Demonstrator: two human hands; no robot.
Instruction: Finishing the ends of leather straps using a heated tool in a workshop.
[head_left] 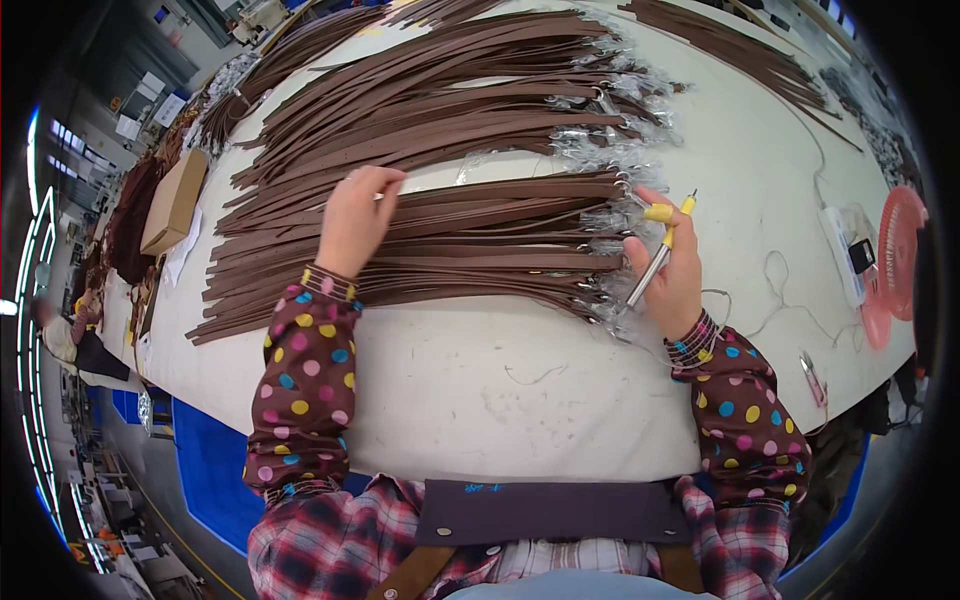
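Note:
Long dark brown straps lie side by side in bundles across the white table, their right ends fitted with metal hooks and wrapped in clear plastic. My left hand is over the middle of the nearer bundle, its fingers bent and closed together; whatever they pinch is hidden. Beside the wrapped ends, my right hand grips a slim silver-and-yellow pen, slanted with its thin tip pointing up and away. Yellow covering is wrapped around one finger of that hand. Its fingertips are close to the plastic-wrapped hooks.
More straps lie at the far right. A pink fan stands by a white power strip with a trailing cord. Small pink-handled snips lie near the right edge. A cardboard box stands at left; another person sits beyond.

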